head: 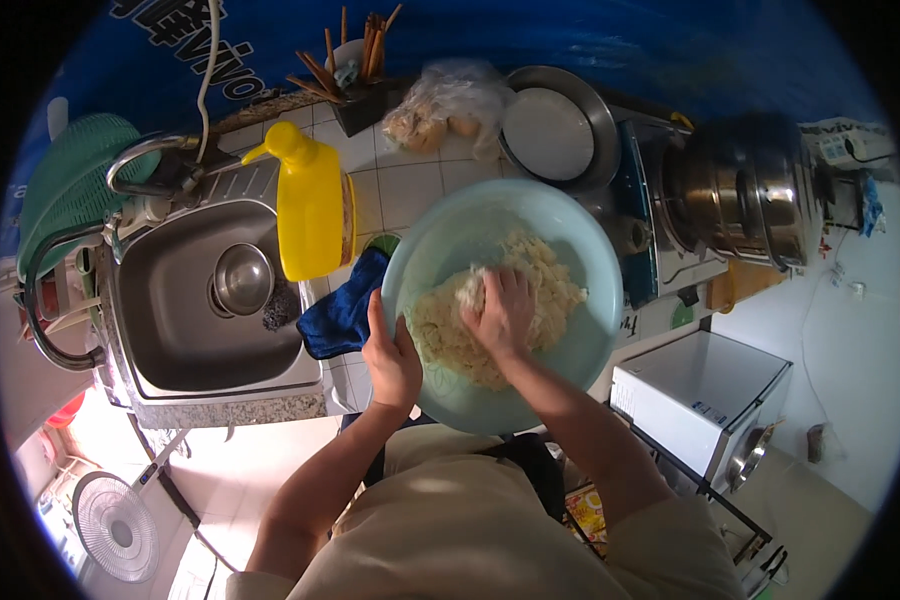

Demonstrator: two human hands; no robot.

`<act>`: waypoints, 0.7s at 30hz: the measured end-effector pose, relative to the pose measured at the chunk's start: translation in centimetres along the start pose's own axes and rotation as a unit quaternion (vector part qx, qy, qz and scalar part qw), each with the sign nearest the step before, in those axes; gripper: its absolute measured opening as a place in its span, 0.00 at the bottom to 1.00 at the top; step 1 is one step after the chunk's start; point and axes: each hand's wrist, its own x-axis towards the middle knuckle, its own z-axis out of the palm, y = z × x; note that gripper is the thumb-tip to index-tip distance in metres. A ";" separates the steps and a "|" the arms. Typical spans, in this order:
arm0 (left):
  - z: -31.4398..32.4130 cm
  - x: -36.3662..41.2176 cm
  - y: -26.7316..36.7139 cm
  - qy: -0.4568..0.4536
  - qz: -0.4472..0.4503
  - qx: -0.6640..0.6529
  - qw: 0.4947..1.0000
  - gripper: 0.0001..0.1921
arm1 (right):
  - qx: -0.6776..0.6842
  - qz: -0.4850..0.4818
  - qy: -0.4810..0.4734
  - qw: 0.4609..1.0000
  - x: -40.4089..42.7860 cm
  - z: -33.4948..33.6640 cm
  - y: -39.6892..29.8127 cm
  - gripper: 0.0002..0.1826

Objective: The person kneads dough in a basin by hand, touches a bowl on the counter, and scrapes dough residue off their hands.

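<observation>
A large pale green plastic basin (596,247) stands at the counter's front edge, close to my body. In it lies crumbly, light yellow dough (450,330), spread over the middle and right. My right hand (506,307) presses into this dough, fingers bent around a clump on its left side. The basin's left rim is gripped by my left hand (394,360), thumb on the inner side and fingers outside. Just left of that hand a dark blue cloth (345,307) lies between the basin and the sink.
Left is a steel sink (187,352) holding a metal bowl (244,279). A yellow pump bottle (311,217) stands beside it. Behind the basin are a plastic bag (450,105) and a round metal pan (604,127). A steel steamer pot (750,191) stands on the stove at right.
</observation>
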 end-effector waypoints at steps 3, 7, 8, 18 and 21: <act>-0.3 -0.1 0.1 -0.029 -0.040 0.015 0.999 0.26 | 0.015 0.004 0.009 1.000 3.5 2.4 1.8 0.18; -0.5 -0.4 0.3 -0.014 -0.005 0.029 0.999 0.26 | -0.041 0.010 -0.009 0.999 6.1 4.7 3.5 0.14; -0.2 -0.6 0.4 -0.021 -0.021 0.025 0.999 0.27 | -0.042 0.016 0.009 0.999 6.4 5.1 3.9 0.14; 0.8 -1.1 0.6 0.059 -0.068 -0.055 0.994 0.25 | 0.218 0.035 -0.083 0.972 4.1 -3.8 1.3 0.12; 0.8 -1.1 0.5 0.064 -0.059 -0.076 0.993 0.25 | 0.146 -0.031 0.058 0.987 -2.3 -7.2 1.7 0.11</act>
